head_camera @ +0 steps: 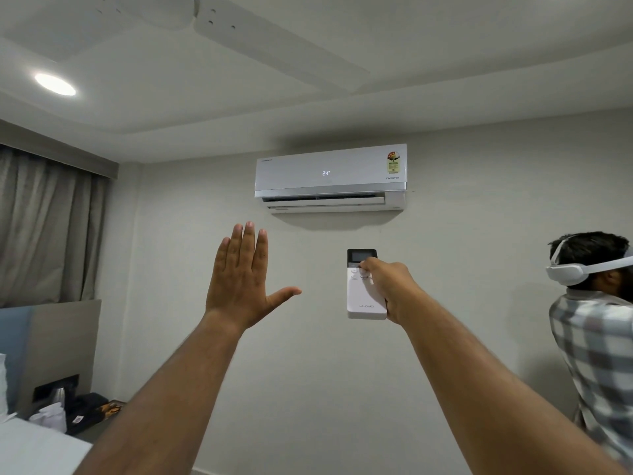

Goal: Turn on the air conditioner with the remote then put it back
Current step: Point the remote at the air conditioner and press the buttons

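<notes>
A white air conditioner [330,178] hangs high on the wall, its front showing "24" and its lower flap slightly open. Below it my right hand [390,286] holds a white remote [361,296] upright, pointed at the unit, with my thumb on the buttons under its dark screen. My left hand [243,282] is raised to the left of the remote, flat and empty, fingers together and thumb spread out.
A person in a checked shirt with a white headset [596,303] stands at the right edge. Grey curtains [48,224] hang at left above a headboard [51,347]. A bedside surface with dark items [85,411] and a white bed corner lie at lower left. A ceiling fan [239,29] is overhead.
</notes>
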### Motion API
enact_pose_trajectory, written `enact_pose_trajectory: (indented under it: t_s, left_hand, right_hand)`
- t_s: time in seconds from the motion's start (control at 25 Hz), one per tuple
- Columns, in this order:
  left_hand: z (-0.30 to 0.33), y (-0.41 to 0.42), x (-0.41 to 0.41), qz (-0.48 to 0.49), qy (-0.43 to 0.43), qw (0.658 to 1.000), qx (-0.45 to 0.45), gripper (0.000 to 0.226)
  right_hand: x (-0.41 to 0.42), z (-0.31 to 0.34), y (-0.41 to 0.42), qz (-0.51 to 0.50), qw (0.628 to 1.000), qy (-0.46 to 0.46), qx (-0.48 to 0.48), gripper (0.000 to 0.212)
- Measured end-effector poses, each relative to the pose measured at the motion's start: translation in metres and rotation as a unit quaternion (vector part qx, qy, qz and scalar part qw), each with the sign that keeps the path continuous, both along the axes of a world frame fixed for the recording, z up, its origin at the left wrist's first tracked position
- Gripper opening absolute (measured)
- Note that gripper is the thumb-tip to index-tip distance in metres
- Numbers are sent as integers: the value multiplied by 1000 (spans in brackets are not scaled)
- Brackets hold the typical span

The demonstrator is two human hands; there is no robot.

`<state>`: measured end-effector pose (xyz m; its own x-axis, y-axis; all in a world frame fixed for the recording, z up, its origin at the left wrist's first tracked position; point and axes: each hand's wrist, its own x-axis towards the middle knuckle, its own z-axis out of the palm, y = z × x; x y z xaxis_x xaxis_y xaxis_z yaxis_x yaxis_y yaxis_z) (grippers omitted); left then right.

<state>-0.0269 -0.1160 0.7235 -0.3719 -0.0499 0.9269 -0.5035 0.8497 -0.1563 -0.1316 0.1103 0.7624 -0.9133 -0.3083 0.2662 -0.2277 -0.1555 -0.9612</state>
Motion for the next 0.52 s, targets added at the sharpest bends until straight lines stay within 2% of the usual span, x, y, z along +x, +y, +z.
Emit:
enact_pose_trajectory:
  t_s: [0.52]
  left_hand:
    - [2, 0, 5, 11, -1, 1000, -8, 118]
  right_hand:
    - [3, -2, -1, 0, 1000, 0, 7, 19]
